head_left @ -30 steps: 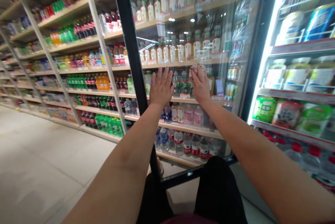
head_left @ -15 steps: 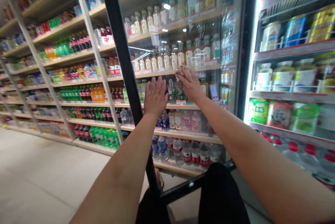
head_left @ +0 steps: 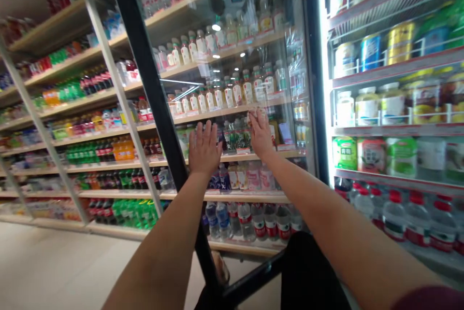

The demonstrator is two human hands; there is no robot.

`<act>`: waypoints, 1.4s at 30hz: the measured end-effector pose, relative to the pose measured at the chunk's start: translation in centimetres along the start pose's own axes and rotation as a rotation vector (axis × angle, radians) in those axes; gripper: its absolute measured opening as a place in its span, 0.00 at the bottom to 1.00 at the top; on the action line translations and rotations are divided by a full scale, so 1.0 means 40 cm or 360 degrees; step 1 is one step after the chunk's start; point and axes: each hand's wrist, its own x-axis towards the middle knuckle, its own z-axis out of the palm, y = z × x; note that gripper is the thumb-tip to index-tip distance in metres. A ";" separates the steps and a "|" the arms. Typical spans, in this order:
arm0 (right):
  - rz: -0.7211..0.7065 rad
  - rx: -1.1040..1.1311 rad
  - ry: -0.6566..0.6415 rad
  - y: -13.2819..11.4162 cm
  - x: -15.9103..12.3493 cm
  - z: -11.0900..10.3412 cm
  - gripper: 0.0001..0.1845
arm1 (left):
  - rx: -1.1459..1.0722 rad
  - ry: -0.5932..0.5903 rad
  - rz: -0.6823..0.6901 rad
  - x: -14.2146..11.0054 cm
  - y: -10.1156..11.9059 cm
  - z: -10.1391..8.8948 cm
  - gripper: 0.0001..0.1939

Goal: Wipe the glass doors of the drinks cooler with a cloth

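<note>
A black-framed glass door (head_left: 140,54) stands open in front of me. My left hand (head_left: 205,149) lies flat on its pane, fingers stretched and slightly spread, close to the left frame bar. Farther right, my right hand (head_left: 261,135) presses a pale, crumpled cloth (head_left: 253,116) against the glass. Most of the cloth is hidden under the fingers. Light reflections streak the pane, and shelves of bottles show through it.
On the right, the lit cooler (head_left: 395,131) holds cans, bottles and red-capped water bottles (head_left: 395,213). Long wooden shelves (head_left: 108,194) of drinks run along the left above the pale floor (head_left: 54,261). My dark-clothed knee (head_left: 304,271) is beside the door's lower bar (head_left: 257,276).
The view has swung to the right, showing more of the cooler. My right hand and the cloth have shifted slightly on the glass; my left hand keeps its place near the frame.
</note>
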 end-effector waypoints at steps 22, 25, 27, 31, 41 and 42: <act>-0.0217 -0.0149 -0.0300 0.065 -0.081 -0.036 0.34 | -0.0030 -0.0001 -0.0020 0.003 0.000 0.000 0.31; -0.0471 -0.0093 -0.0465 0.060 -0.076 -0.028 0.35 | -0.0050 -0.0014 -0.0031 0.004 -0.002 0.002 0.31; -0.0595 -0.0078 -0.0507 0.051 -0.054 -0.025 0.35 | -0.0059 -0.0003 -0.0029 0.003 -0.003 0.003 0.31; -0.0205 -0.0130 -0.0165 0.027 0.019 -0.012 0.32 | -0.0071 -0.0019 -0.0030 0.003 -0.002 0.000 0.31; -0.0413 -0.0074 -0.0260 -0.017 0.021 0.006 0.33 | -0.0117 -0.0025 -0.0037 0.007 0.006 0.005 0.34; -0.0307 -0.0085 -0.0201 -0.013 0.021 0.006 0.33 | -0.0119 -0.0018 -0.0031 0.007 0.006 0.006 0.34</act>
